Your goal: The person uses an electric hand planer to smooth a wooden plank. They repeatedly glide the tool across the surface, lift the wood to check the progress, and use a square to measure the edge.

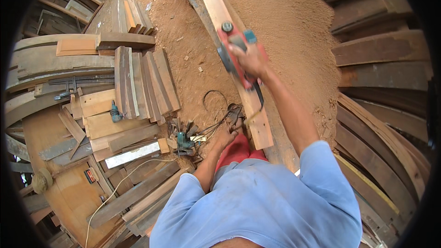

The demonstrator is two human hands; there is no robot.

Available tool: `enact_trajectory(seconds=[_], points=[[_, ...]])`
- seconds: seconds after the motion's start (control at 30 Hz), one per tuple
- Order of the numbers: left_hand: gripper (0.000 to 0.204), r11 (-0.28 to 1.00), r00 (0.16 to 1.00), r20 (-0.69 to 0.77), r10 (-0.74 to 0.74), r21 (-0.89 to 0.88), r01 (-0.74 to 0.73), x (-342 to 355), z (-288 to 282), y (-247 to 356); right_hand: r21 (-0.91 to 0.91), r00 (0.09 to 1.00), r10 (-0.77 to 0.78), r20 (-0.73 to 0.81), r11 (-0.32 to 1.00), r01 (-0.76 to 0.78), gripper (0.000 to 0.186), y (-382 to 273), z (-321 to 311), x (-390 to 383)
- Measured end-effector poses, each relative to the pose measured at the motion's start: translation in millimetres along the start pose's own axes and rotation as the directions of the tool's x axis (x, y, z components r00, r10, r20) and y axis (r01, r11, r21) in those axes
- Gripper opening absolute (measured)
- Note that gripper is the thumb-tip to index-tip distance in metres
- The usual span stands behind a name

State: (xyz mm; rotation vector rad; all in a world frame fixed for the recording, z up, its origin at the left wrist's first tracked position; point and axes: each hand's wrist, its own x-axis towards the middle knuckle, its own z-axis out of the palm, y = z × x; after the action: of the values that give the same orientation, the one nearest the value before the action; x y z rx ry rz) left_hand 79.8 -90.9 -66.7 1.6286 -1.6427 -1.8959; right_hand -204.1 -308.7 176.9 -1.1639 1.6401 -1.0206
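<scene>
The right hand (250, 60) grips the red planer (235, 33), best kept flat along the pale board (259, 131); what the left hand (224, 136) holds, I can't tell.

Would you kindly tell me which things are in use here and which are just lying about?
Apparently in use:
- red power tool, held by the right hand
- pale plank beneath it

Apparently lying about:
- teal drill
- stacked boards at left
</scene>
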Motion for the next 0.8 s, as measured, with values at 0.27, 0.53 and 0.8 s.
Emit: enact_trajectory(seconds=[0.27,0.53,0.8], points=[[0.023,0.963,0.971,0.227,-0.069,0.271,0.005,-83.6,66.8,-23.5,0.037,0.969,0.176,0.174,0.982,-0.185,0.053,69.1,-43.1,-297.3],[0.030,0.892,0.954,0.283,-0.099,0.449,-0.041,-114.7,92.5,13.7,0.025,0.973,0.226,0.046,0.974,-0.227,0.057,82.6,-37.3,-386.9],[0.029,0.960,0.977,0.023,-0.212,0.191,0.204,-83.9,34.0,6.2,-0.045,0.999,0.038,-0.013,0.998,-0.038,0.043,41.4,-12.3,-119.8]])
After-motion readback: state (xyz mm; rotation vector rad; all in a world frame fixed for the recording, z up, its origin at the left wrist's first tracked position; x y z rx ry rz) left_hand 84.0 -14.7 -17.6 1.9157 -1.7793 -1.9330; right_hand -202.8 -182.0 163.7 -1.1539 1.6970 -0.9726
